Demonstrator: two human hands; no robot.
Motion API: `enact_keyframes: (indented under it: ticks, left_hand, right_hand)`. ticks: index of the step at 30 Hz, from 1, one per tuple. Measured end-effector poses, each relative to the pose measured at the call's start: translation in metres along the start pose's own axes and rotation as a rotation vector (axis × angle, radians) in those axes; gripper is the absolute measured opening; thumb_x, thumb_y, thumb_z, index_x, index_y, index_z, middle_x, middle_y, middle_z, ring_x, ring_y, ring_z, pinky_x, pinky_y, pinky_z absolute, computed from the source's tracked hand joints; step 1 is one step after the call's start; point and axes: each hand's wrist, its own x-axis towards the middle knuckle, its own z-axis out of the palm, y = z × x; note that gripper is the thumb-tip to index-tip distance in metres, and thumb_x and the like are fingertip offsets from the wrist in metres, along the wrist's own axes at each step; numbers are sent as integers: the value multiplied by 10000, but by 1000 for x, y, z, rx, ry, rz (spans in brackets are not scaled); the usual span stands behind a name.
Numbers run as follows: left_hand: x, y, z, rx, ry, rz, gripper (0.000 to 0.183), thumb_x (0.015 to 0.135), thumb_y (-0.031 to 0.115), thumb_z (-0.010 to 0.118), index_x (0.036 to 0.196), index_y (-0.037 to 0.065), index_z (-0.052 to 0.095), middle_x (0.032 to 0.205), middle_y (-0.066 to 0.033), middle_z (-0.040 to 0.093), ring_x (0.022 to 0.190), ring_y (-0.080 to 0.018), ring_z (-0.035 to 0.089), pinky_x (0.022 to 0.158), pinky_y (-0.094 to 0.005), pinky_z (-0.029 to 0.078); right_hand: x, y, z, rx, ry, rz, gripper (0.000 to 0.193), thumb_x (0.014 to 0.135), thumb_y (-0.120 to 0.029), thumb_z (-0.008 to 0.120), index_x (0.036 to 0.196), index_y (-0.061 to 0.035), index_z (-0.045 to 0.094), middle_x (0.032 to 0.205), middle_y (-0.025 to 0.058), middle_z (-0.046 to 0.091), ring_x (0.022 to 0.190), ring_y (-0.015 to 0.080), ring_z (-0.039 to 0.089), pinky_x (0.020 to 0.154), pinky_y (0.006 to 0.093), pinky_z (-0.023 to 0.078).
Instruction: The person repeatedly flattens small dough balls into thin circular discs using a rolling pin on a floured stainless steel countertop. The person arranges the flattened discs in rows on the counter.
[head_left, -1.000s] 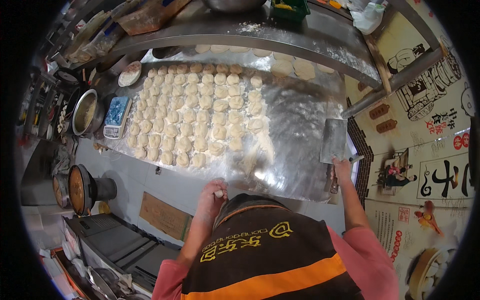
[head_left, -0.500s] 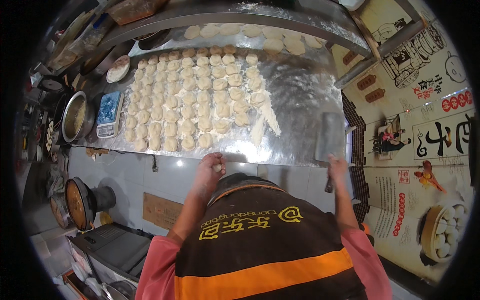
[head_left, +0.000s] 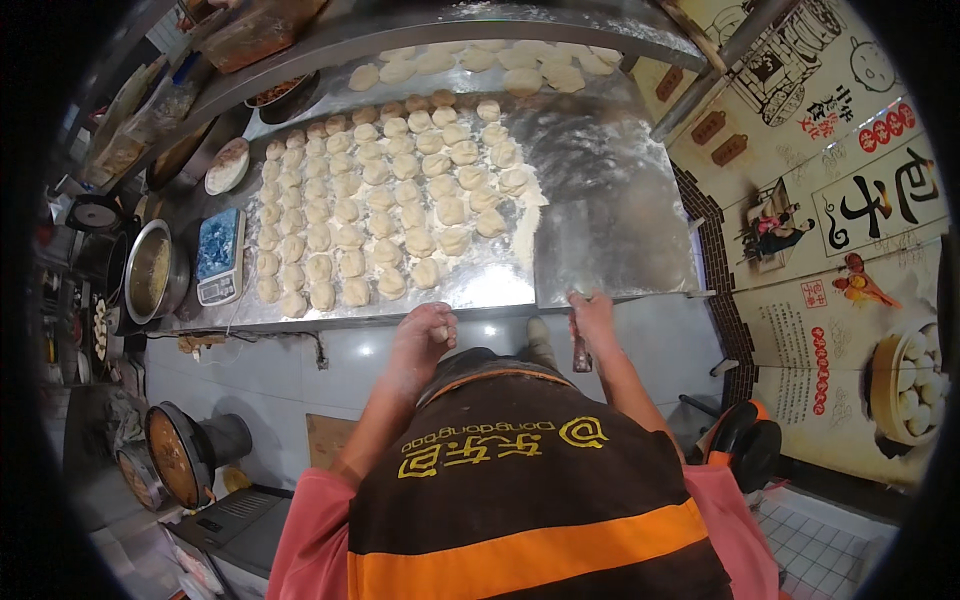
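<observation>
My right hand (head_left: 592,318), at the table's near edge, is closed around the handle of a cleaver (head_left: 566,245). Its broad rectangular blade lies on the steel worktable (head_left: 640,240), beside a streak of loose flour (head_left: 527,235). My left hand (head_left: 424,332) is curled shut just off the near edge. A small pale bit shows at its fingers, too little seen to name. Ahead of that hand, rows of rounded dough pieces (head_left: 378,198) cover the floured left and middle of the table.
Flat dough rounds (head_left: 520,80) lie along the back under a metal shelf (head_left: 480,38). A scale (head_left: 220,285) with a blue top, a metal bowl (head_left: 150,255) and a white bowl (head_left: 228,166) stand on the left. A large pan (head_left: 180,455) sits behind at the lower left.
My right hand has drawn the cleaver left along the table, up to the loose flour, which now forms a narrower streak. My left hand stays curled in nearly the same place. The view has shifted slightly.
</observation>
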Motion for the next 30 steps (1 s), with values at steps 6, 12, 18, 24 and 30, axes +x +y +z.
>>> enact_keyframes:
  ticks: [6, 12, 18, 24, 30]
  left_hand:
    - [-18, -2, -38, 84, 64, 181, 228, 784, 63, 560, 1009, 31, 554, 845, -90, 586, 685, -198, 557, 620, -323, 469]
    - [-41, 7, -62, -89, 160, 63, 176, 822, 66, 540, 997, 46, 552, 815, -69, 576, 657, -171, 567, 563, -284, 484]
    - [-48, 5, -58, -110, 197, 92, 152, 823, 73, 556, 970, 38, 547, 797, -70, 573, 644, -175, 557, 562, -297, 469]
    - [-45, -1, -43, -90, 195, 93, 160, 806, 53, 547, 966, 37, 543, 786, -72, 562, 647, -178, 545, 571, -293, 461]
    - [-45, -8, -25, -92, 197, 96, 190, 780, 31, 540, 970, 32, 539, 790, -82, 562, 657, -196, 545, 584, -294, 466]
  right_hand:
    - [-42, -3, -84, 31, 226, -25, 166, 838, -162, 607, 780, -43, 508, 536, 32, 479, 394, 140, 466, 354, 304, 366]
    - [-2, 66, -176, 148, 416, 159, 183, 818, -153, 625, 779, -13, 513, 538, 45, 479, 384, 153, 457, 345, 311, 378]
    - [-20, 91, -123, 194, 291, 146, 218, 836, -171, 628, 723, -27, 509, 526, 48, 470, 374, 159, 466, 339, 318, 399]
    - [-39, 5, -9, 138, -114, 135, 201, 827, -175, 641, 861, -19, 519, 599, 62, 527, 454, 167, 517, 428, 328, 438]
    - [-36, -36, -36, -314, -177, -349, 247, 776, -123, 634, 959, 3, 525, 718, 128, 590, 701, 264, 598, 672, 381, 463]
